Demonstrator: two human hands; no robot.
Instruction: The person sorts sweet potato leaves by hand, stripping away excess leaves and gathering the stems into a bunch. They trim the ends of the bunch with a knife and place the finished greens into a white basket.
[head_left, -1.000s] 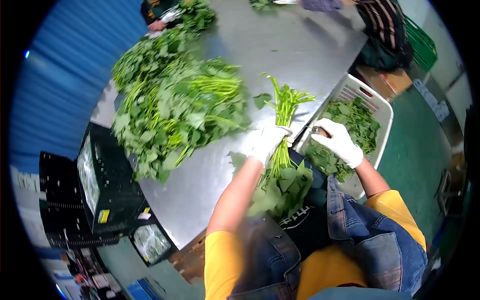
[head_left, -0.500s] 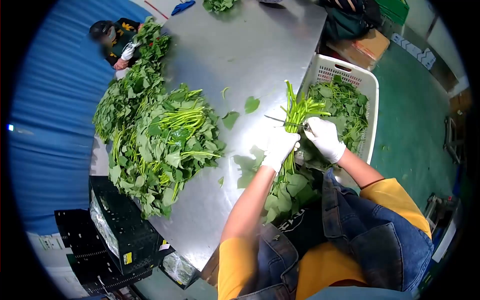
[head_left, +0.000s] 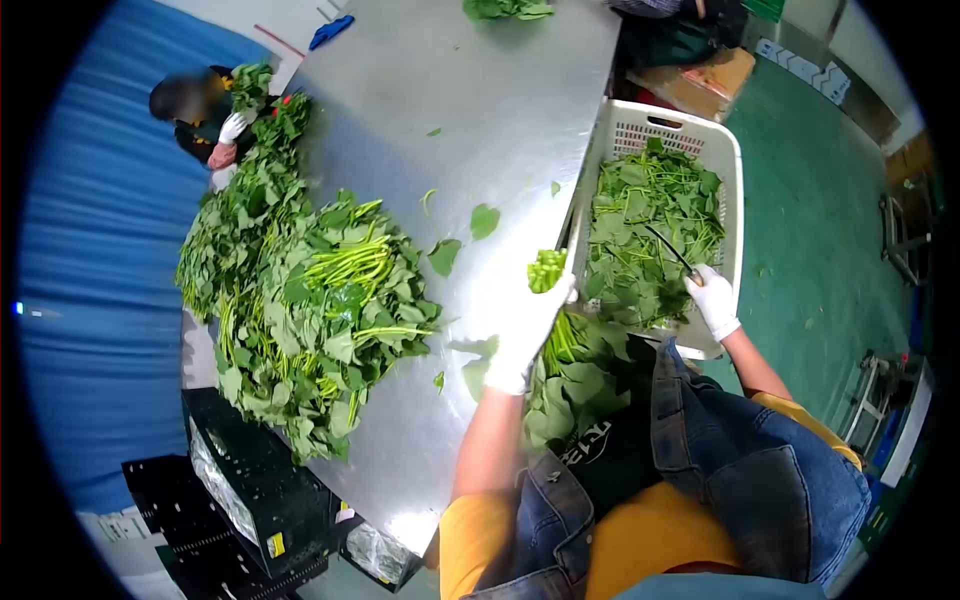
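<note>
My left hand point(head_left: 530, 332), in a white glove, is wrapped round a bunch of leafy green stems point(head_left: 547, 268) at the table's right edge. The stem ends stick out above the fist, cut to an even face, while the leaves hang below toward my body. In my right hand point(head_left: 711, 300), also white-gloved, is a dark knife point(head_left: 672, 250) with a thin blade pointing up and left. This hand is over the right side of a white basket point(head_left: 733, 190) that holds loose leaves and stems.
A large heap of leafy greens point(head_left: 330, 310) covers the left of the metal table point(head_left: 450, 120). Loose leaves point(head_left: 484, 221) lie near the middle. A co-worker point(head_left: 200, 115) is at the far left. Black crates point(head_left: 260, 480) stand below the table at lower left.
The knife has come away from the stems, and my right hand has moved right over the basket. The long stem tops above my left fist are gone, leaving short cut ends.
</note>
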